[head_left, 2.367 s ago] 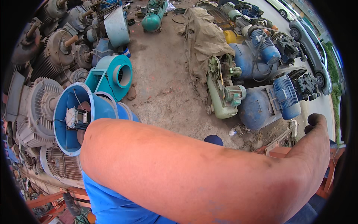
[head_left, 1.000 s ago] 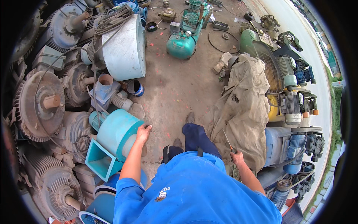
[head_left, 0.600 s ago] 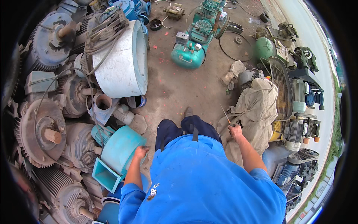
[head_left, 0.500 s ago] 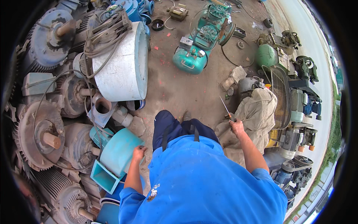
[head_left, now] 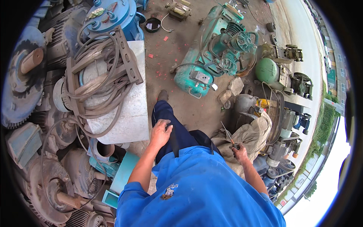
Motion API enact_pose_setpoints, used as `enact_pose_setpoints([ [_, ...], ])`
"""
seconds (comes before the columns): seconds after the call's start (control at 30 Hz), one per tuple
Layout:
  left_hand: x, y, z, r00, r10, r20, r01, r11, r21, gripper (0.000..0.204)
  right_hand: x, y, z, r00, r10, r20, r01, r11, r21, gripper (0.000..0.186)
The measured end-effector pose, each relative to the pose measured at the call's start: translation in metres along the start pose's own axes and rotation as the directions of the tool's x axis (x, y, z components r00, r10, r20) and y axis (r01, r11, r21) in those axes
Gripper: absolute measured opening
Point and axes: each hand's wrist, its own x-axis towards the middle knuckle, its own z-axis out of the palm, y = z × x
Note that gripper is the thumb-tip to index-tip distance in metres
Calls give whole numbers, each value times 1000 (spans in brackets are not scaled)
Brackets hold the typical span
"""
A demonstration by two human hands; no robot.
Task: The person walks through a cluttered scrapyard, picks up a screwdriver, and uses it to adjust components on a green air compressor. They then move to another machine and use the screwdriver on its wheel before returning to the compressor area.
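Note:
My left hand (head_left: 160, 132) hangs in front of my dark trousers with its fingers loosely bent and apart, holding nothing. Beside it is a pale metal housing (head_left: 115, 125) piled with thick coiled cables (head_left: 102, 109) and a rusty bracket (head_left: 128, 60). My right hand (head_left: 240, 154) grips a long screwdriver (head_left: 228, 134) by its orange-and-dark handle, shaft pointing forward; whether something else dark is also in that hand I cannot tell. A crumpled beige tarp (head_left: 254, 132) lies under and beside that hand.
A teal compressor (head_left: 196, 79) stands ahead on the dirt floor (head_left: 168, 53). Large motors (head_left: 26, 83) and a blue flanged vessel (head_left: 113, 19) crowd the left. A green tank (head_left: 266, 70), wire guard and more machines line the right, with a road (head_left: 304, 41) beyond.
I have moved forward: the teal compressor and cable-topped housing appear nearer, and the turquoise blower has dropped lower in view. My left hand has risen forward from beside the blower; my right still holds the screwdriver.

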Motion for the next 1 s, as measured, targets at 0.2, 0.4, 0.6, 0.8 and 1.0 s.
enact_pose_setpoints([
  [0.2, 24, 21, -20, 980, -18, 199, 12, 999, 33, 27, -15, -74, -4, 999, 43, 22, -42, 998, -40, 26],
  [0.4, 42, 24, -36, 966, -102, 238, 77, 991, 112, 27, 3, -113, 6, 996, -29, 88, 40, 991, -129, 29],
  [0.6, 56, 34, -32, 960, -140, 241, 99, 980, 174, 27, 20, -112, 5, 992, -25, 122, 40, 991, -129, 32],
  [0.8, 58, 63, -18, 970, -150, 194, 105, 969, 224, 28, 33, -97, -7, 983, 42, 176, -42, 999, 0, 32],
  [1.0, 45, 75, 21, 989, -120, 90, 95, 965, 244, 28, 89, -53, -27, 980, -97, 171, 95, 995, 17, 35],
])
